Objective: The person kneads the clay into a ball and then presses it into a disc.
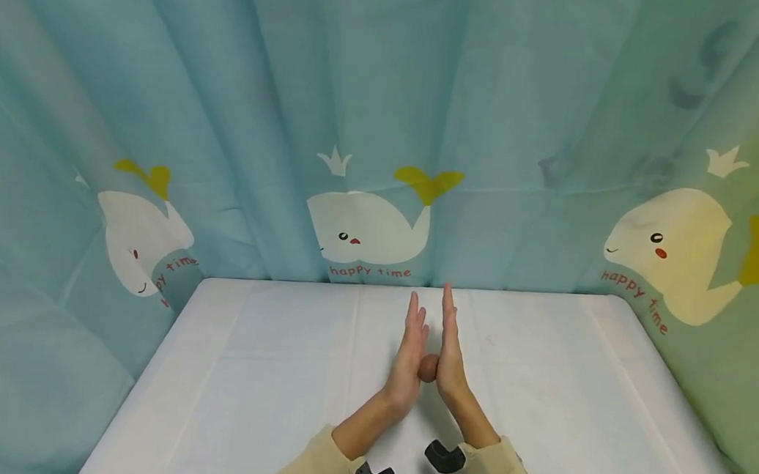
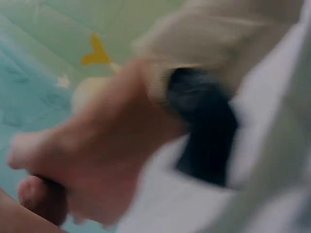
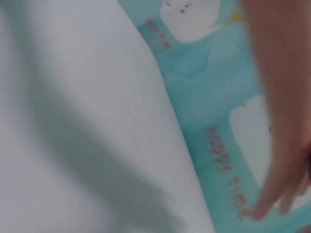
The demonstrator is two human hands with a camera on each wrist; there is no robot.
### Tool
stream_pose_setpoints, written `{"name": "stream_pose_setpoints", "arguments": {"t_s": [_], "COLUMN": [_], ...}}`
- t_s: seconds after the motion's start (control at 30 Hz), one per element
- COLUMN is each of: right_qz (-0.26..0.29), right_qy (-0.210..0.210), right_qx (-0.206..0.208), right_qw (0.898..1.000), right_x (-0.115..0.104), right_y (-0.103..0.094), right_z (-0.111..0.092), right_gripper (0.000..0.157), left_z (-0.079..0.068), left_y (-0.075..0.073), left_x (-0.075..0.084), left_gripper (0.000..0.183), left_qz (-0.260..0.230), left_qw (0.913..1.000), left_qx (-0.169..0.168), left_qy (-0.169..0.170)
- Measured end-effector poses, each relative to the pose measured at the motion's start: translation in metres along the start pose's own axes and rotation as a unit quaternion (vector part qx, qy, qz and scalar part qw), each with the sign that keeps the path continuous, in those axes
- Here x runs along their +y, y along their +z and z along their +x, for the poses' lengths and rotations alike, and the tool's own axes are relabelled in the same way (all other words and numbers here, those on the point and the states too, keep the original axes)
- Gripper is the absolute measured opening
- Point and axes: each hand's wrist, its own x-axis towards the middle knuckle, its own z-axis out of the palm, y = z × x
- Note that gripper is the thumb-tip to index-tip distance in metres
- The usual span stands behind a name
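Three printed whales [image 1: 370,225] overlook one table [image 1: 263,390], where left hand [image 1: 405,367] and right hand [image 1: 451,359], fingers straight, sandwich one brown ball [image 1: 428,368].

Head view: from above, facing forward and down across the white table [image 1: 263,383] to the whale-print curtain [image 1: 378,68]. Wrist views: close in and tilted (partly blurred), the left facing rightward, the right leftward; each shares both with the first.

Stretches out as a white tabletop [image 1: 264,376], widening toward the near side, with a straight far edge and rounded far corners; bears faint creases [image 1: 354,331] running front to back, and takes a soft grey shadow [image 1: 436,411] near the middle
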Motion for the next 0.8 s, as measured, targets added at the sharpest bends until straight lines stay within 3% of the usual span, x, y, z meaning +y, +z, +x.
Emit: {"name": "stream_pose_setpoints", "arguments": {"t_s": [0.2,0.37,0.47,0.6,0.7,0.8], "right_qz": [0.02,0.012,0.003,0.009,0.027,0.042], "right_qy": [-0.007,-0.035,-0.031,-0.012,-0.014,-0.02], "right_qx": [-0.041,-0.03,-0.025,-0.011,-0.001,-0.02], "right_qw": [0.999,0.999,0.999,1.0,1.0,0.999], "right_x": [-0.012,-0.03,-0.029,-0.014,-0.008,-0.01], "right_y": [0.021,0.018,0.009,0.0,-0.001,0.005], "right_z": [-0.026,-0.021,-0.009,-0.004,-0.009,-0.02], "right_gripper": [0.055,0.054,0.054,0.054,0.055,0.054], "left_z": [0.016,0.017,0.01,0.003,0.004,0.011], "left_y": [-0.012,-0.011,-0.006,0.003,0.009,0.008], "left_x": [0.008,-0.01,-0.016,-0.002,0.012,0.017], "left_gripper": [0.062,0.062,0.061,0.062,0.064,0.063], "left_qz": [0.042,0.098,0.089,0.031,0.036,0.063], "left_qw": [0.9976,0.9946,0.996,0.9995,0.9988,0.997], "left_qx": [0.042,0.009,0.0,-0.008,-0.027,-0.012], "left_qy": [0.036,0.033,0.012,0.004,0.019,0.042]}}
